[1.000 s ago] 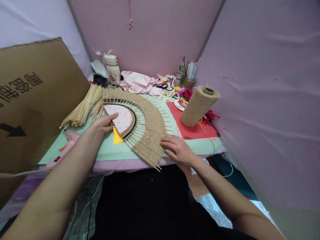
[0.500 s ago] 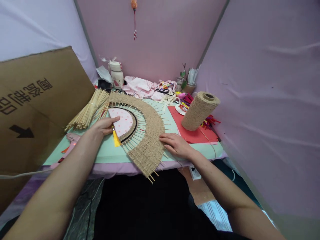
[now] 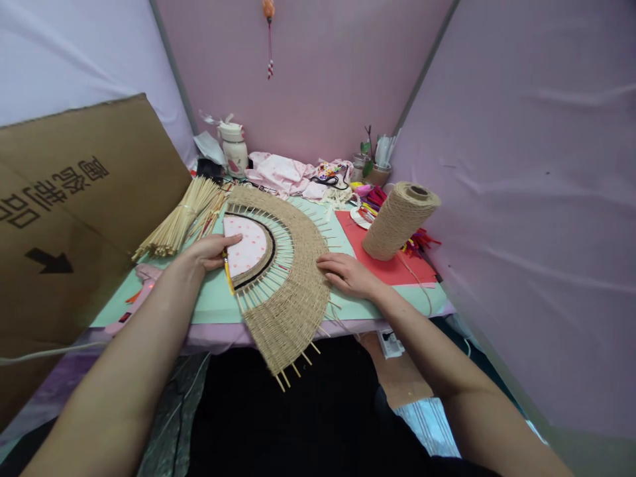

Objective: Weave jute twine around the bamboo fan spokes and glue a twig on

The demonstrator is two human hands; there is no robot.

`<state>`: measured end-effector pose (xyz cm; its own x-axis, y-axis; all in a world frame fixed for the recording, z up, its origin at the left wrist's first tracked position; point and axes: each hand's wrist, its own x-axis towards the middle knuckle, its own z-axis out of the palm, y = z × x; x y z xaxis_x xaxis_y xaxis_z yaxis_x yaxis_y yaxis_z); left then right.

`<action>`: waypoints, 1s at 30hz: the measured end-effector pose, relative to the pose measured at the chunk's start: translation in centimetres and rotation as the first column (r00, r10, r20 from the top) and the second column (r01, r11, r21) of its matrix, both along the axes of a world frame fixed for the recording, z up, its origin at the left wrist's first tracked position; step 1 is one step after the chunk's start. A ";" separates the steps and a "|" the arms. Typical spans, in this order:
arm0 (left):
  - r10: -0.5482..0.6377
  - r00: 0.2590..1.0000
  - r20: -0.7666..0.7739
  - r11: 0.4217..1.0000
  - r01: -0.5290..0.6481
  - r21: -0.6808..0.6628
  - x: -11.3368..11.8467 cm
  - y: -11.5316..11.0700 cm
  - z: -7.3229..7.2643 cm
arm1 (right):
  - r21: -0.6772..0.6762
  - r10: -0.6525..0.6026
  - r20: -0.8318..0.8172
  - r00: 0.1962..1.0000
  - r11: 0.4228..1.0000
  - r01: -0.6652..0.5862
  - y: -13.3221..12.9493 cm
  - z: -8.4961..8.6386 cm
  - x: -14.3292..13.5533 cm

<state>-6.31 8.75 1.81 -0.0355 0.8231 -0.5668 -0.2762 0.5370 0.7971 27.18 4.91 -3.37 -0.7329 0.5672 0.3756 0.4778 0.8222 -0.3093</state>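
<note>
From the head view, the woven fan (image 3: 293,265) has turned clockwise since a second ago; its lower end now hangs past the table (image 3: 218,308) edge. The left hand (image 3: 211,250) rests flat on the fan's pink centre (image 3: 246,245), fingers loosely spread. The right hand (image 3: 348,273) presses flat on the fan's outer rim. The fan lies between the two hands.

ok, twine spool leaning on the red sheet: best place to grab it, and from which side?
Probably the twine spool mid-body, from the right hand side. It is a plain cylinder tilted with its open core up and right; that near flank shows bare, while clutter crowds its far side.
</note>
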 end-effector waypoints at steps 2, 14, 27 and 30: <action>-0.003 1.000 -0.018 1.000 0.003 0.006 0.1 -0.1 0.1 | -0.011 -0.010 -0.014 1.000 1.000 0.009 -0.2 0.0 0.4; -0.140 0.990 -0.026 0.985 0.142 0.099 -1.4 0.7 -1.5 | 0.008 -0.016 -0.093 0.996 1.000 0.017 0.5 3.1 0.5; 0.021 0.765 -0.644 0.973 0.133 0.190 0.7 1.4 -1.7 | 0.035 0.063 0.011 0.998 0.997 -0.063 0.8 0.7 -2.7; 0.048 0.698 -0.715 0.965 0.151 0.213 0.7 1.6 -2.1 | 0.033 0.053 0.036 0.998 0.998 -0.054 0.8 0.8 -3.1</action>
<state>-5.64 10.35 -0.34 -0.2975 0.9381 -0.1772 0.4467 0.3009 0.8426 24.09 5.76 -2.62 -0.7750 0.5140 0.3677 0.4428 0.8567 -0.2645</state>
